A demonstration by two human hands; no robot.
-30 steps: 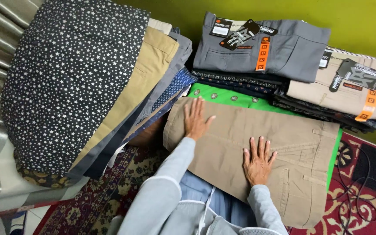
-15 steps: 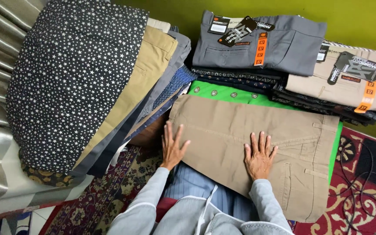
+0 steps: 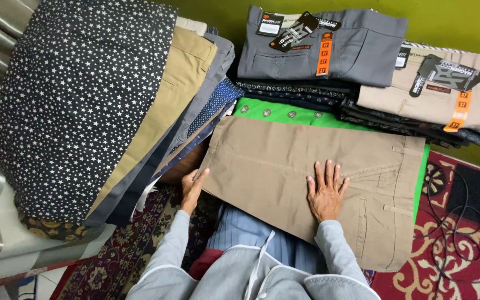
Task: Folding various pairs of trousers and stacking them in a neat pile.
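Khaki trousers (image 3: 284,166): folded flat, lying across the person's lap over a green garment (image 3: 284,114).
Right hand (image 3: 325,191): palm down, fingers spread, pressing on the trousers near the pocket; it holds nothing.
Left hand (image 3: 191,188): at the trousers' lower left corner, touching the edge; whether the fingers grip the cloth cannot be told.
Left pile (image 3: 156,116): slanted stack of folded garments, topped by a dark star-print cloth (image 3: 79,100).
Far side: grey trousers (image 3: 329,47) and beige trousers (image 3: 445,94), tagged, on dark patterned cloths.
Floor: red patterned carpet (image 3: 451,244) with a black cable (image 3: 462,222).
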